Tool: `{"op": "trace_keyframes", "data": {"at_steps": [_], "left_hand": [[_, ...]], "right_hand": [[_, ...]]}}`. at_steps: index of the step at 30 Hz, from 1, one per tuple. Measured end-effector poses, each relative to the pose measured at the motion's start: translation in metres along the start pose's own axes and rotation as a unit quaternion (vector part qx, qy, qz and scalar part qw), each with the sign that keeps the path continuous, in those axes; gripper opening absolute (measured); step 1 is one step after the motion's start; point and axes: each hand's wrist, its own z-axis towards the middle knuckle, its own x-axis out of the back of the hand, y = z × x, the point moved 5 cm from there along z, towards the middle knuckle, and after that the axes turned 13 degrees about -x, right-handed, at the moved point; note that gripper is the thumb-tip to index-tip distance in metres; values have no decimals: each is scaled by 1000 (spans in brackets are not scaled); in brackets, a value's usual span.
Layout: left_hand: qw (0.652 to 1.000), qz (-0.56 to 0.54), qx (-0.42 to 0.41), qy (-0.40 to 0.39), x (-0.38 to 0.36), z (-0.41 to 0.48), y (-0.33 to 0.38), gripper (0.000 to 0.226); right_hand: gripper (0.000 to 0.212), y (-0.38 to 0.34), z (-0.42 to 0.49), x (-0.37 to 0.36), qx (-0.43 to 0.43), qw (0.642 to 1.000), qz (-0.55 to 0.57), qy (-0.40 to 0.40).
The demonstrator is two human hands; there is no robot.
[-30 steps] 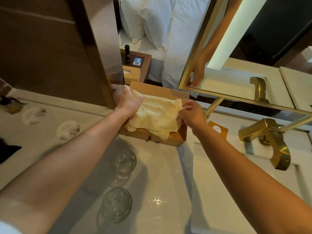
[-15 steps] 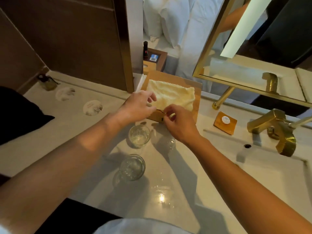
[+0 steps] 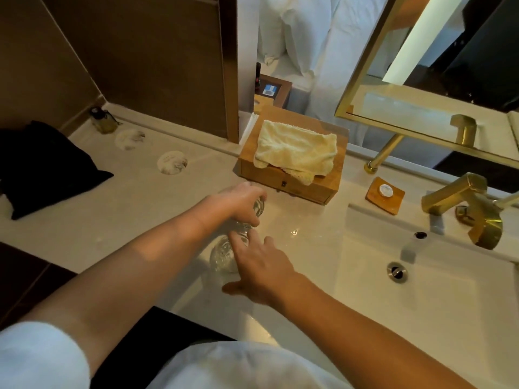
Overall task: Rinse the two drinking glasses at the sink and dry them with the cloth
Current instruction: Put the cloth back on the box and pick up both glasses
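Nearest the body, the right hand (image 3: 261,265) is spreading its fingers, straight and holding nothing, over the near glass (image 3: 223,255), which is standing on the counter (image 3: 140,209) just left of the sink (image 3: 421,304); whether the fingertips are touching it is lost in blur. Just beyond, the left hand (image 3: 241,202) is curling round the far glass (image 3: 257,207), also left of the sink, and the two glasses are sitting almost against each other. That closeness is the hazard: lifting one while the other hand is closing in is probably inviting a knock of glass on glass, or tipping the near one over on the glossy stone. Smooth walls may be slipping in a loose pinch on the way across to the sink, where the hard rim is waiting for any clumsy swing. Farther back, off the sink's far left corner, the cloth (image 3: 296,150) is lying draped on a wooden box (image 3: 303,189), overhanging its front edge, so a careless tug could be dragging the box along.
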Motion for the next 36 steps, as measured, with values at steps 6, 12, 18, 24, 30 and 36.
{"op": "trace_keyframes", "data": {"at_steps": [6, 12, 18, 24, 30, 36], "left_hand": [[998, -40, 29, 26, -2, -17, -31, 64], [992, -84, 57, 71, -20, -61, -70, 75], [963, -195, 46, 179, -51, -106, -93, 120], [881, -327, 96, 328, -96, -120, -109, 130], [857, -332, 112, 379, -93, -104, -109, 83], [818, -448, 84, 352, -82, -99, -88, 71]], "right_hand": [[75, 0, 13, -18, 26, 997, 23, 64], [90, 37, 25, -11, 10, 992, 109, 64], [121, 70, 31, -23, -49, 931, 353, 86], [128, 77, 40, -47, -123, 862, 488, 62], [78, 73, 53, -45, -119, 854, 499, 83], [59, 76, 46, -34, -128, 773, 622, 3]]}}
